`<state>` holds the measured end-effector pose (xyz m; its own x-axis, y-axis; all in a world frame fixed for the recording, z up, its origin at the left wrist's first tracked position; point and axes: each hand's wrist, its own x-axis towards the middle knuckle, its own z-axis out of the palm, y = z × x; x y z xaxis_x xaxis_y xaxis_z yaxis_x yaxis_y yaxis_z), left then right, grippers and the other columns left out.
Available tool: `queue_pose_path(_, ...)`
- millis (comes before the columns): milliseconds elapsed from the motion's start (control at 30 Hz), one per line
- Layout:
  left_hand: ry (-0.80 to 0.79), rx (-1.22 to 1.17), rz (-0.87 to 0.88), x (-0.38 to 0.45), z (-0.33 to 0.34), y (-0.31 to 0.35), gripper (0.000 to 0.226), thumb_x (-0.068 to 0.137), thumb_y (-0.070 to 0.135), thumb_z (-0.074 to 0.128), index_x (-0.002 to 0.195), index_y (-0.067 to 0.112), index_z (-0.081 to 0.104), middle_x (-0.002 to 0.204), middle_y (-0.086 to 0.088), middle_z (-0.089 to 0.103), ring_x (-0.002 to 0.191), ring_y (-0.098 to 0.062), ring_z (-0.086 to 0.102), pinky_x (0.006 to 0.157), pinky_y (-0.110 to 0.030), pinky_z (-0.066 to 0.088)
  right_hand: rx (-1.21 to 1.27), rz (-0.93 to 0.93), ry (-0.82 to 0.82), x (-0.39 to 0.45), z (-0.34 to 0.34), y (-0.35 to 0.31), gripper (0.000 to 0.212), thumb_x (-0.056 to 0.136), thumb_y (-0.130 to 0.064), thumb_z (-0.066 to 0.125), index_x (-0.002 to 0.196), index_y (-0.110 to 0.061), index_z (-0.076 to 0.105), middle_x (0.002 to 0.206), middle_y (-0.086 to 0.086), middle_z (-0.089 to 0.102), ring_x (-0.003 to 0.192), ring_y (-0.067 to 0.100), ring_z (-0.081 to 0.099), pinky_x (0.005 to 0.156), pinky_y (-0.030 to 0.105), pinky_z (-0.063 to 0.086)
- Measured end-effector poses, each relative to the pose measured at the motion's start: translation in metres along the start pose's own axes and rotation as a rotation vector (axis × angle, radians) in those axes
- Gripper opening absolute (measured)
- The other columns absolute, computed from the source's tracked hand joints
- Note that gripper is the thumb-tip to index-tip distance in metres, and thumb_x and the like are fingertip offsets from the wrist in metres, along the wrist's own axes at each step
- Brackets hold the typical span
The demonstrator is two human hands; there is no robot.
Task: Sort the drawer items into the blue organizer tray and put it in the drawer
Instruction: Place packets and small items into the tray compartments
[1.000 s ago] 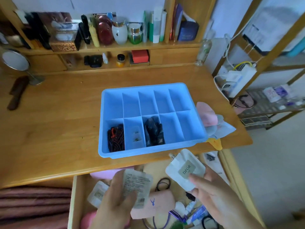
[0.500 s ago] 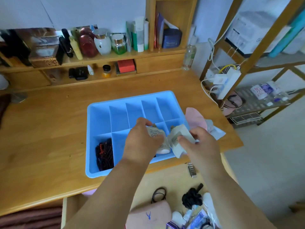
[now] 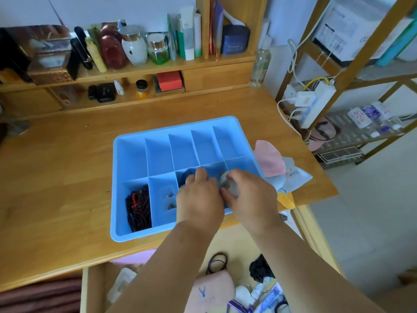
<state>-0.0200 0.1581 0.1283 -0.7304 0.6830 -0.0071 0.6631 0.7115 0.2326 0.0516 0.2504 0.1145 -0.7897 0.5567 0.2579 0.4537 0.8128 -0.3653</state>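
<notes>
Both hands work over the near row of the blue tray, which sits on the desk just above the open drawer. The right hand curls its fingers round a small pale packet and presses it down into a near compartment. The left hand sits directly beside it, knuckles up, fingers bent down into the same part of the tray; what it grips is hidden under the hand, so I cannot tell whether it holds anything.

To the left of the hands, one compartment holds dark beads and the next one some small metal pieces. A dark item shows just past the left fingertips. Behind the wrists, the drawer has hair ties, a pink pouch and other loose bits not yet sorted.

The risks, as I judge them:
- The packet looks wider than its slot, so it may spring back up or bend over the divider once let go.
- Two hands crowding one corner may knock the dark item into a neighbouring slot.
- The tray's near edge sits close to the desk edge; a hard downward push there could tip or slide it toward the drawer.
</notes>
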Motion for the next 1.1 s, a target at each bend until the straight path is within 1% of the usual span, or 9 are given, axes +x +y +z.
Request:
queue_pose_path(100, 0.205, -0.033, 0.104, -0.012, 0.016, -0.018, 0.031, 0.079, 0.028, 0.038, 0.069, 0.020, 0.066, 0.089, 0.000, 0.055, 0.085, -0.023, 0.043, 0.076, -0.031, 0.030, 0.005, -0.071, -0.004, -0.007, 0.006, 0.007, 0.022, 0.071, -0.028, 0.069, 0.057, -0.016, 0.058, 0.058, -0.002, 0.050, 0.052, 0.020, 0.052, 0.043, 0.024, 0.030)
queue_pose_path(333, 0.194, -0.113, 0.195, -0.020, 0.014, -0.027, 0.036, 0.085, 0.029, 0.038, 0.089, 0.020, 0.072, 0.116, -0.007, 0.058, 0.113, -0.025, 0.039, 0.103, -0.047, 0.036, -0.047, -0.157, -0.024, -0.005, 0.007, 0.005, 0.032, 0.074, -0.025, 0.060, 0.045, -0.012, 0.054, 0.052, -0.001, 0.040, 0.046, 0.018, 0.042, 0.046, 0.025, 0.024)
queue_pose_path(500, 0.418, -0.320, 0.351, -0.075, 0.004, -0.042, 0.024, 0.084, 0.014, 0.052, 0.103, 0.013, 0.066, 0.106, -0.003, 0.053, 0.096, -0.023, 0.049, 0.088, -0.030, 0.039, 0.076, -0.120, 0.141, -0.034, -0.006, 0.003, 0.027, 0.083, -0.025, 0.051, 0.061, -0.014, 0.061, 0.060, -0.002, 0.046, 0.053, 0.017, 0.045, 0.047, 0.029, 0.035)
queue_pose_path(633, 0.264, -0.292, 0.443, -0.143, 0.036, -0.077, 0.023, 0.081, 0.016, 0.055, 0.104, 0.021, 0.058, 0.100, 0.001, 0.056, 0.085, -0.019, 0.052, 0.078, -0.028, 0.041, 0.121, -0.249, 0.091, -0.092, 0.001, -0.003, 0.019, 0.084, -0.019, 0.054, 0.067, -0.013, 0.060, 0.066, 0.000, 0.049, 0.059, 0.022, 0.046, 0.054, 0.034, 0.039)
queue_pose_path(700, 0.091, -0.246, 0.337, -0.174, 0.061, -0.100, 0.025, 0.077, 0.019, 0.055, 0.101, 0.025, 0.058, 0.097, 0.006, 0.052, 0.079, -0.017, 0.053, 0.070, -0.028, 0.044, 0.151, -0.285, -0.034, -0.126, 0.016, -0.004, 0.016, 0.083, -0.021, 0.054, 0.068, -0.015, 0.059, 0.069, -0.001, 0.049, 0.061, 0.022, 0.047, 0.056, 0.034, 0.041)
queue_pose_path(767, -0.042, -0.239, 0.063, -0.199, 0.082, -0.130, 0.032, 0.074, 0.024, 0.051, 0.105, 0.031, 0.051, 0.102, 0.010, 0.049, 0.081, -0.014, 0.058, 0.070, -0.026, 0.048, 0.154, -0.334, -0.178, -0.160, 0.039, -0.002, 0.010, 0.079, -0.024, 0.055, 0.071, -0.020, 0.058, 0.073, -0.002, 0.051, 0.063, 0.021, 0.050, 0.056, 0.032, 0.039)
queue_pose_path(833, -0.104, -0.285, -0.294, -0.215, 0.093, -0.158, 0.042, 0.080, 0.020, 0.053, 0.120, 0.031, 0.044, 0.119, 0.006, 0.049, 0.102, -0.020, 0.059, 0.083, -0.028, 0.049, 0.152, -0.355, -0.320, -0.189, 0.059, 0.001, 0.006, 0.072, -0.027, 0.059, 0.069, -0.026, 0.054, 0.073, -0.005, 0.051, 0.058, 0.019, 0.052, 0.053, 0.030, 0.036)
queue_pose_path(900, -0.154, -0.293, -0.516, -0.219, 0.100, -0.180, 0.049, 0.088, 0.017, 0.053, 0.135, 0.020, 0.039, 0.131, -0.004, 0.046, 0.118, -0.025, 0.050, 0.096, -0.031, 0.041, 0.148, -0.355, -0.417, -0.207, 0.071, 0.003, 0.015, 0.062, -0.026, 0.064, 0.064, -0.028, 0.049, 0.067, -0.007, 0.046, 0.051, 0.015, 0.049, 0.047, 0.027, 0.036)
queue_pose_path(1100, -0.219, -0.279, -0.642, -0.186, 0.126, -0.200, 0.063, 0.089, 0.030, 0.058, 0.143, 0.016, 0.028, 0.135, -0.007, 0.043, 0.124, -0.026, 0.045, 0.101, -0.035, 0.038, 0.147, -0.323, -0.465, -0.212, 0.077, -0.005, 0.004, 0.066, -0.031, 0.053, 0.066, -0.028, 0.054, 0.069, -0.009, 0.051, 0.050, 0.010, 0.047, 0.049, 0.022, 0.035)
